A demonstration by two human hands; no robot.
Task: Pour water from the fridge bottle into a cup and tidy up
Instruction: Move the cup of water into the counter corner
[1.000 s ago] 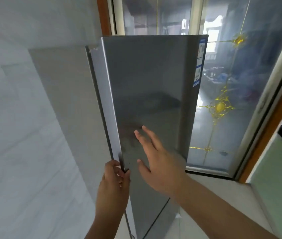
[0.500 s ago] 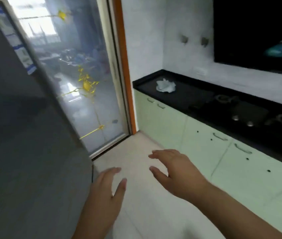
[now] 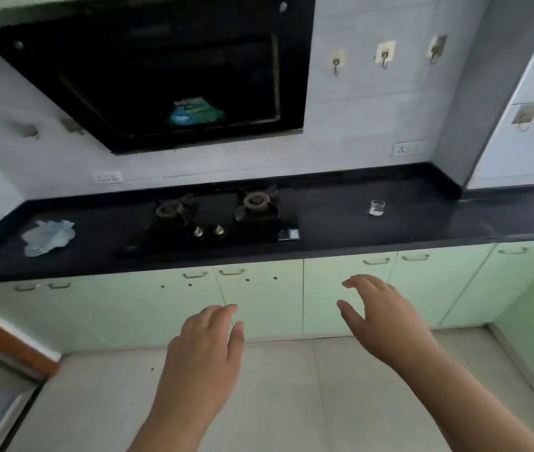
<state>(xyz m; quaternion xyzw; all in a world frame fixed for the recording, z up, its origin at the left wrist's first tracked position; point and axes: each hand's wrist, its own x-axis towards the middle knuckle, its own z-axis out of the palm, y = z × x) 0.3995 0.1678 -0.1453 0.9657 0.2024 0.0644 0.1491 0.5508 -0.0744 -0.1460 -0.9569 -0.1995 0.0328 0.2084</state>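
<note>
Cup: a small clear glass cup [image 3: 377, 207] is standing upright on the black tabletop [image 3: 340, 230], right of the gas hob [image 3: 216, 216], apparently holding a little water.
Bottle: not showing in this view; no fridge showing either.
Step in hand (judged): hands are free and facing the tabletop, so a tidy-up stage seems likely; the crumpled cloth [image 3: 49, 238] at the far left is one candidate.
Method note: approaching the glass cup from the side and gripping low on its wall, keeping it level, is advisable.
Left hand [image 3: 203, 350]: hovering over the floor, fingers loosely extended, holding nothing, touching nothing.
Right hand [image 3: 383, 321]: fingers spread and slightly curved, empty, hanging before the green cabinet doors [image 3: 265, 298].
</note>
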